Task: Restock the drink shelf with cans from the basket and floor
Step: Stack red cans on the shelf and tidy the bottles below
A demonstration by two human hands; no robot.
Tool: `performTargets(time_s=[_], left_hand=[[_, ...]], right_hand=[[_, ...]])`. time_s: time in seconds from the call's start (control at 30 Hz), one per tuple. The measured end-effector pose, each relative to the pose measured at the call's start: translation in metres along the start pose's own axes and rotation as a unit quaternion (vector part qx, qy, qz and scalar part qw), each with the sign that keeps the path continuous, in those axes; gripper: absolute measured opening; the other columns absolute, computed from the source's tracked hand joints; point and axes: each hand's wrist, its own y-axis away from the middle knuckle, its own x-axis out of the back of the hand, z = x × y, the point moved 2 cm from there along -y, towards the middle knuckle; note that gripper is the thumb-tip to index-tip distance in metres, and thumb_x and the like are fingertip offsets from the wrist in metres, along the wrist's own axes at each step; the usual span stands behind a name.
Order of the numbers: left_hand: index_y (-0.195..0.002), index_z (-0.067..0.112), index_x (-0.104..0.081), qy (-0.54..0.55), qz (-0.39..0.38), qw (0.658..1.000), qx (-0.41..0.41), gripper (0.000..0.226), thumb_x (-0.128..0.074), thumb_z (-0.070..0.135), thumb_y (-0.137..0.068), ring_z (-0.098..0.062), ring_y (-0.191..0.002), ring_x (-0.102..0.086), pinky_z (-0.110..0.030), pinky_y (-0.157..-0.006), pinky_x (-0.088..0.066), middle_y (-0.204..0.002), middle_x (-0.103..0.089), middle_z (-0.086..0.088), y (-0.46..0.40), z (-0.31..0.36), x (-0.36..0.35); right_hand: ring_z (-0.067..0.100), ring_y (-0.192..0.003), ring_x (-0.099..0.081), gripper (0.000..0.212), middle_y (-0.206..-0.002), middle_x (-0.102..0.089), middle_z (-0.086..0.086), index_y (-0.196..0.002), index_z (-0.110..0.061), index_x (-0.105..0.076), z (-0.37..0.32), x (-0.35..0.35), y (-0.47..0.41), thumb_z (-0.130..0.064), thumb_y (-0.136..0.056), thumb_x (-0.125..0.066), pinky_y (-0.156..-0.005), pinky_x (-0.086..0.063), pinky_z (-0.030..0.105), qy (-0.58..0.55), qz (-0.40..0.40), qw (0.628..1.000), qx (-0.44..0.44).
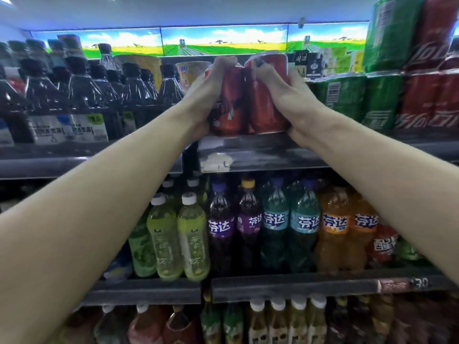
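The shelf [248,150] crosses the middle of the frame. At upper centre, your left hand [206,95] and right hand [285,95] each grip one side of the red cans [248,105] standing on its front edge.

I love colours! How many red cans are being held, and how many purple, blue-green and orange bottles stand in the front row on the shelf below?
Red cans: 2
Purple bottles: 2
Blue-green bottles: 2
Orange bottles: 2
Total: 8
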Motion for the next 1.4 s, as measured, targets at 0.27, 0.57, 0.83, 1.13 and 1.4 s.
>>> performTargets(time_s=[0.27,0.57,0.83,1.13,1.4], left_hand=[[-0.069,0.030,-0.069,-0.014,0.007,1.000,-0.008,0.032,-0.062,0.053,-0.091,-0.019,-0.064,-0.059,-0.038,-0.073,-0.050,-0.070,-0.060,0.005,0.003,-0.010,0.003],[-0.088,0.020,-0.061,-0.008,0.003,1.000,-0.004,0.044,-0.058,0.063,-0.096,-0.015,-0.053,-0.061,-0.025,-0.044,-0.047,-0.065,-0.059,0.006,0.007,-0.014,0.005],[-0.104,0.020,-0.061,-0.026,0.004,1.000,0.005,0.059,-0.063,0.075,-0.082,-0.018,-0.055,-0.058,-0.026,-0.044,-0.042,-0.071,-0.059,0.002,0.003,-0.018,0.008],[-0.102,0.019,-0.066,-0.030,-0.013,0.999,0.000,0.048,-0.071,0.065,-0.086,-0.036,-0.085,-0.059,-0.058,-0.079,-0.047,-0.094,-0.060,-0.013,0.004,-0.013,0.008],[-0.130,0.012,-0.066,-0.026,-0.019,0.999,-0.004,0.057,-0.086,0.038,-0.083,-0.024,-0.091,-0.075,-0.040,-0.074,-0.061,-0.107,-0.076,-0.009,0.004,-0.015,0.013]], right_hand=[[0.021,-0.093,-0.076,0.058,-0.106,-0.075,0.003,-0.112,-0.023,-0.063,-0.012,0.012,0.008,-0.065,-0.074,-0.078,-0.084,-0.064,0.045,0.094,0.009,0.995,0.003],[0.024,-0.099,-0.063,0.075,-0.115,-0.063,0.008,-0.129,-0.006,-0.054,-0.043,0.040,0.022,-0.064,-0.085,-0.073,-0.078,-0.060,0.035,0.370,0.077,0.922,0.086],[0.029,-0.107,-0.055,0.064,-0.118,-0.055,0.013,-0.135,-0.004,-0.039,-0.037,0.042,0.020,-0.045,-0.096,-0.069,-0.093,-0.052,0.045,0.521,0.053,0.846,0.100],[0.042,-0.128,-0.042,0.059,-0.139,-0.044,0.025,-0.136,0.002,-0.047,-0.037,0.043,0.014,-0.045,-0.101,-0.055,-0.108,-0.034,0.047,0.692,0.083,0.709,0.107],[0.040,-0.121,-0.050,0.044,-0.136,-0.044,0.022,-0.134,-0.003,-0.051,-0.029,0.054,0.008,-0.016,-0.095,-0.066,-0.097,-0.044,0.044,0.650,0.053,0.750,0.112]])
